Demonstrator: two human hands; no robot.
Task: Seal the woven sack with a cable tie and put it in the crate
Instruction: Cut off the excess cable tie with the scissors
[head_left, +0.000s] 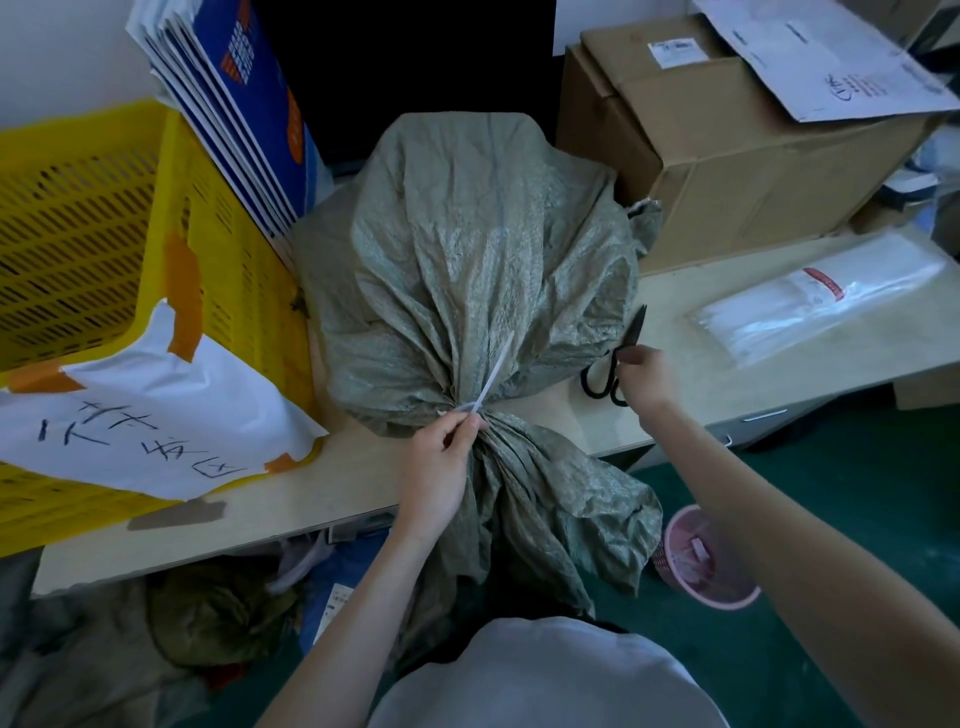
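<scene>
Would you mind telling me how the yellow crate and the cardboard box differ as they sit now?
The yellow crate is perforated plastic, left of the woven sack; the cardboard box is plain brown, to its right. The crate has handwritten paper taped on; the box is covered by a loose cardboard sheet. Both rest on the table.

The woven sack (467, 249) was grey-green with a fine weave, its cable tie (493, 376) white. At left, the crate (78, 234) was yellow with slotted walls. The scissors (610, 371) were black, the tabletop (363, 483) pale beige, the basket (701, 561) at lower right pink.
</scene>
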